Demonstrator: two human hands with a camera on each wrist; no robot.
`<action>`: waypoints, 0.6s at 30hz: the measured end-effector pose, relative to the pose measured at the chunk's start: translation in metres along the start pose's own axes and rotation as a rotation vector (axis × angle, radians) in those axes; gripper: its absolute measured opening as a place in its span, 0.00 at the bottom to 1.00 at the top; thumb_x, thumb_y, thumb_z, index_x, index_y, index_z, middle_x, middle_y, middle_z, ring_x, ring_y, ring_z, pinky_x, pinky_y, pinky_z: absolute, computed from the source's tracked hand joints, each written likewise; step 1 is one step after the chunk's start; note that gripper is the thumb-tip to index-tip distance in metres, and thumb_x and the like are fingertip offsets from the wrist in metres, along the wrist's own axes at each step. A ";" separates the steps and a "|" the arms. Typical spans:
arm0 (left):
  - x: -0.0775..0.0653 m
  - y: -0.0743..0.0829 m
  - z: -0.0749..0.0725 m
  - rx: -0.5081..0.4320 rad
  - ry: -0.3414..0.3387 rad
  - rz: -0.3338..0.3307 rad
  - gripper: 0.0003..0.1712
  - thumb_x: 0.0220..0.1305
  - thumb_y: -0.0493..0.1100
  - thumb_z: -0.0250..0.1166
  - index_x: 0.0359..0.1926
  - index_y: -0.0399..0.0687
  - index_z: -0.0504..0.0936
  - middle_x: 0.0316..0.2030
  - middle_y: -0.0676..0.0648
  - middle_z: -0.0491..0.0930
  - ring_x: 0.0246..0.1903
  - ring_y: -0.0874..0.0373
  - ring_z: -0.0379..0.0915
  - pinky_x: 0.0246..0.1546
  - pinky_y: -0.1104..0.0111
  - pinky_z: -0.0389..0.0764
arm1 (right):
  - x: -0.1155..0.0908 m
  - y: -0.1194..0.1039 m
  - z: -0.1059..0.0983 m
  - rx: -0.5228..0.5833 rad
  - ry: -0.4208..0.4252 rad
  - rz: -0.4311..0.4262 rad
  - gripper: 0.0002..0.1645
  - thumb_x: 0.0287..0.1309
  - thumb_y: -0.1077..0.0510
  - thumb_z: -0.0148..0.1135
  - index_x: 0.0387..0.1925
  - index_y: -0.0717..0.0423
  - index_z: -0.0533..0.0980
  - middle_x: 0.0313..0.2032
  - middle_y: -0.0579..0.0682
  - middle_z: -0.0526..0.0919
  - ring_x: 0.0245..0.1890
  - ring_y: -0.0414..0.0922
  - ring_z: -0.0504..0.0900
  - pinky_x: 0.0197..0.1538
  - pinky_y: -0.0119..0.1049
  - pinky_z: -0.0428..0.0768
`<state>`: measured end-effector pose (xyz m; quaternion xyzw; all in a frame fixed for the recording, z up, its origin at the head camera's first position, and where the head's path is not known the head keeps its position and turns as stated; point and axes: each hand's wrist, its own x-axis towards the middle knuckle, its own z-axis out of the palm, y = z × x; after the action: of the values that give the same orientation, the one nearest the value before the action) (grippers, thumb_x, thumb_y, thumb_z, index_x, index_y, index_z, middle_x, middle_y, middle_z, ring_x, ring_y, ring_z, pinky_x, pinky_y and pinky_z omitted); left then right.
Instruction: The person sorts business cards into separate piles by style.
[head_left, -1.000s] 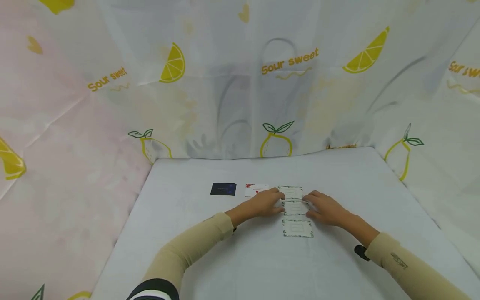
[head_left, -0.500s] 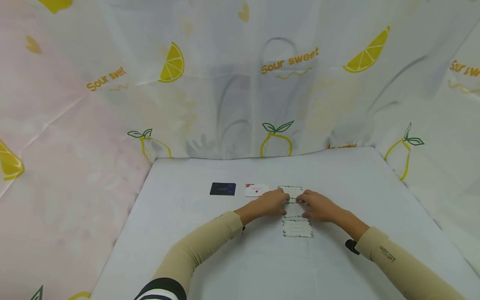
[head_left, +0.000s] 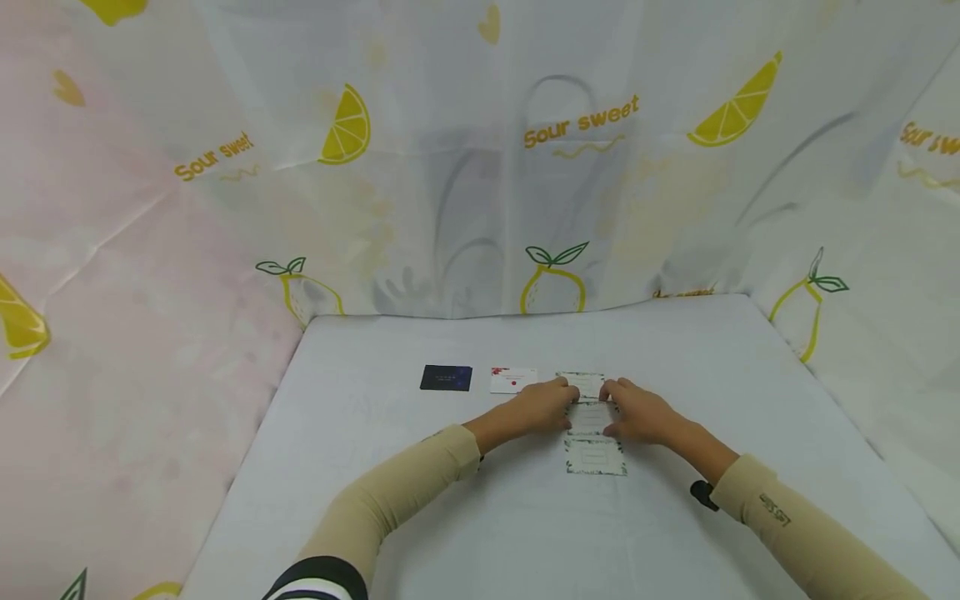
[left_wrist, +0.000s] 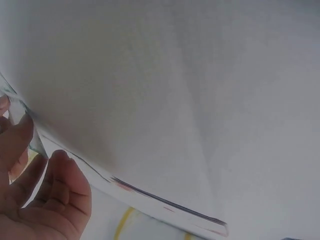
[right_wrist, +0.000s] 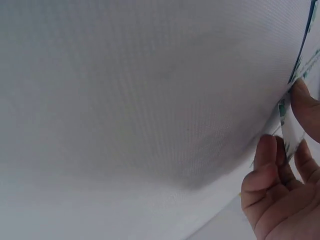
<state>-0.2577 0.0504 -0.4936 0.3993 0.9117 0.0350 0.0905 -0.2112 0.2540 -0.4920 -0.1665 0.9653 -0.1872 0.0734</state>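
Three white cards with green leafy borders lie in a column in the head view. My left hand pinches the left edge of the middle card, and my right hand pinches its right edge. The far card lies just beyond the fingers, and the near card sits close below the middle one. In the right wrist view, the card stands between the thumb and fingers of the right hand. The left wrist view shows the left hand at the frame's edge, its grip partly hidden.
A dark blue card stack lies at the far left of the row. Between it and the column is a white card with red marks, just behind my left hand. A lemon-print curtain closes off the far side of the white table.
Compared with a second ago, my left hand has shifted right and my right hand left, closer around the middle card. That card sits slightly nearer the bottom one; the other cards stay put.
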 end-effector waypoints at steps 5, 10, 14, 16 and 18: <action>-0.004 -0.004 0.000 -0.031 0.021 0.026 0.27 0.63 0.53 0.69 0.60 0.53 0.77 0.43 0.55 0.76 0.35 0.65 0.69 0.32 0.76 0.70 | 0.000 0.003 0.001 0.131 0.003 0.006 0.13 0.62 0.63 0.63 0.47 0.58 0.71 0.34 0.50 0.80 0.28 0.41 0.72 0.31 0.34 0.71; -0.006 -0.009 -0.001 -0.014 0.065 0.028 0.35 0.57 0.63 0.70 0.61 0.52 0.76 0.45 0.54 0.77 0.36 0.65 0.69 0.33 0.75 0.71 | 0.004 0.005 -0.002 0.262 0.054 0.020 0.07 0.67 0.65 0.54 0.45 0.61 0.74 0.30 0.51 0.80 0.24 0.41 0.74 0.28 0.34 0.73; -0.005 -0.011 -0.006 0.017 0.115 0.033 0.40 0.52 0.65 0.72 0.62 0.51 0.75 0.49 0.53 0.77 0.41 0.64 0.72 0.37 0.72 0.75 | 0.007 0.007 -0.006 0.345 0.059 0.055 0.08 0.68 0.66 0.52 0.47 0.62 0.74 0.30 0.53 0.80 0.21 0.41 0.75 0.25 0.35 0.75; -0.003 -0.013 -0.008 0.027 0.123 0.037 0.39 0.53 0.64 0.72 0.62 0.52 0.75 0.52 0.53 0.77 0.44 0.63 0.73 0.39 0.71 0.76 | 0.008 0.009 -0.007 0.389 0.060 0.082 0.09 0.69 0.66 0.52 0.48 0.62 0.74 0.30 0.53 0.80 0.21 0.42 0.75 0.25 0.36 0.76; -0.001 -0.014 -0.010 0.026 0.116 0.029 0.37 0.55 0.62 0.72 0.62 0.52 0.76 0.54 0.53 0.78 0.47 0.63 0.75 0.42 0.71 0.78 | 0.009 0.010 -0.007 0.406 0.065 0.079 0.10 0.69 0.66 0.52 0.48 0.63 0.74 0.30 0.54 0.80 0.21 0.43 0.76 0.24 0.36 0.76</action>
<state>-0.2696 0.0405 -0.4856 0.4110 0.9098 0.0477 0.0318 -0.2244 0.2623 -0.4901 -0.1041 0.9155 -0.3801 0.0813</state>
